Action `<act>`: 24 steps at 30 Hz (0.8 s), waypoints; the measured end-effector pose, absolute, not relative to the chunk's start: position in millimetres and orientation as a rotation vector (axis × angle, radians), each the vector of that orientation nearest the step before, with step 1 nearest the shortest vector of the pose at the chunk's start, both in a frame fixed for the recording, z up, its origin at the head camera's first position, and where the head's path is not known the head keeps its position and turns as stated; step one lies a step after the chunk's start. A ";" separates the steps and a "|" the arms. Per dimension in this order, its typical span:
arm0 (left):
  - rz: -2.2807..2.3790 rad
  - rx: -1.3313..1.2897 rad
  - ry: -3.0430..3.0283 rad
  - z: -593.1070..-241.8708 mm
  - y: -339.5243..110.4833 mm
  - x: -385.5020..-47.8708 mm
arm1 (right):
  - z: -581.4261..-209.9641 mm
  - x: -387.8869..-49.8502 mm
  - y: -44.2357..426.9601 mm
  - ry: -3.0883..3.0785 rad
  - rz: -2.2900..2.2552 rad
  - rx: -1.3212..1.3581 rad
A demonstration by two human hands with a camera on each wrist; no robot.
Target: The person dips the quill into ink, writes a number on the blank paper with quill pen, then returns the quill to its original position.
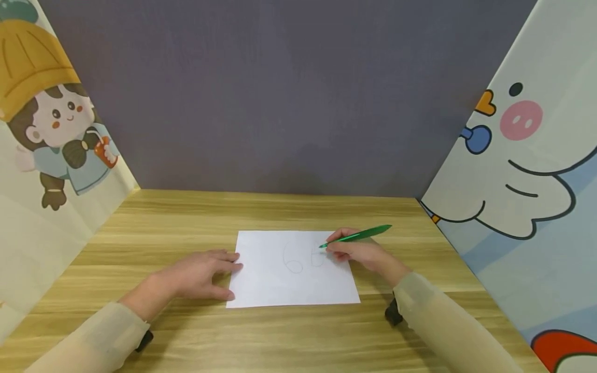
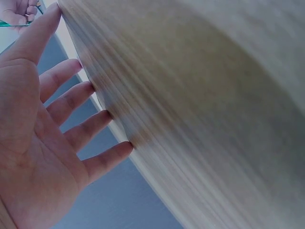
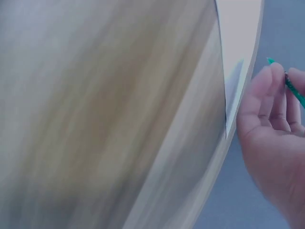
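Note:
A white sheet of paper [image 1: 266, 285] lies flat on the wooden table, with faint thin marks on it: a shape like a 6 and, right of it, a second figure partly drawn. My right hand [image 1: 356, 251] pinches a green pen [image 1: 366, 234], its tip at the top of that second figure. In the right wrist view the pen [image 3: 294, 91] shows between thumb and fingers. My left hand [image 1: 198, 274] rests at the paper's left edge, fingers spread, fingertips touching the sheet or table. The left wrist view shows this hand [image 2: 52, 129] with its fingers apart.
The wooden table [image 1: 261, 339] runs back to a dark grey panel [image 1: 280, 103]. Side panels carry cartoon prints, a child in a yellow hat [image 1: 60, 114] at left and a white figure [image 1: 555, 171] at right. A dark band [image 1: 393, 312] shows beneath the right sleeve.

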State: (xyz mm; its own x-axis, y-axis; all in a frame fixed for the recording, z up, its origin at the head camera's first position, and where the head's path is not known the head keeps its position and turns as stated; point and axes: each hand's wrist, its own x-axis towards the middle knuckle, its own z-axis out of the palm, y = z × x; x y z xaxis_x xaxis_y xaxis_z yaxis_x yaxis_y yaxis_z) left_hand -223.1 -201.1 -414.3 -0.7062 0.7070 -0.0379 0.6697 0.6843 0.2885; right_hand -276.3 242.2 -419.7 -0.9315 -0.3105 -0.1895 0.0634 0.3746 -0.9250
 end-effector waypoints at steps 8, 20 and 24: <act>0.390 1.113 2.736 -413.0 -200.1 -223.7 | -415.4 -273.1 262.5 2.391 -1.534 -0.227; 0.368 1.102 2.742 -412.5 -200.2 -222.8 | -415.8 -266.1 288.7 2.433 -1.512 -0.305; 0.368 1.108 2.741 -412.2 -200.2 -222.8 | -411.9 -263.6 294.7 2.466 -1.507 -0.345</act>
